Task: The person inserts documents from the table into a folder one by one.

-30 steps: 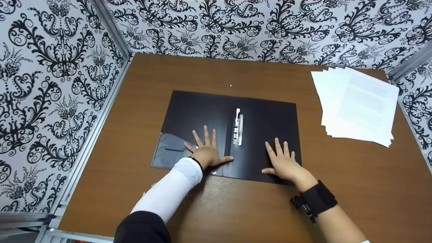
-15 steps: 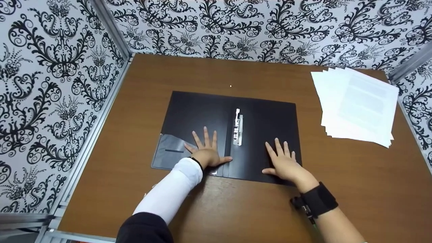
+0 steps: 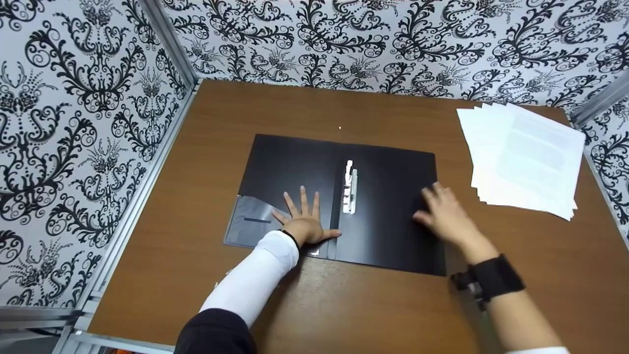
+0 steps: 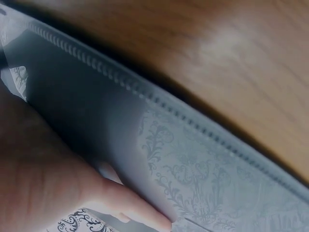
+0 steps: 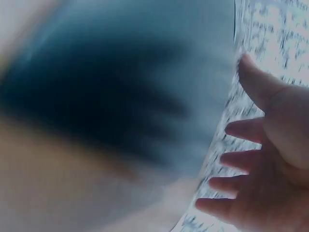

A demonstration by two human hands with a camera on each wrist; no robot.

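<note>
An open black folder [image 3: 388, 221] lies flat on the table, with a metal clip [image 3: 350, 189] near its spine and a clear pocket [image 3: 250, 221] at the lower left. My left hand [image 3: 305, 226] rests on the folder's left side, fingers spread, its thumb across the spine. In the left wrist view that hand [image 4: 72, 188] lies over the glossy pocket by the ridged lower edge. My right hand [image 3: 447, 214] is over the folder's right edge, fingers extended and holding nothing. The right wrist view shows the same hand [image 5: 270, 154] with fingers apart and the folder blurred beside it.
A fanned stack of white sheets [image 3: 526, 162] lies at the back right of the brown table [image 3: 314, 305]. Patterned walls [image 3: 358, 49] stand behind and at the left, with metal frame bars [image 3: 169, 44] at the corners. A tiny white speck [image 3: 339, 128] is behind the folder.
My right hand has lifted from the folder's right cover and moved right and slightly away, to its edge. My left hand stays in place. The whole view has shifted slightly.
</note>
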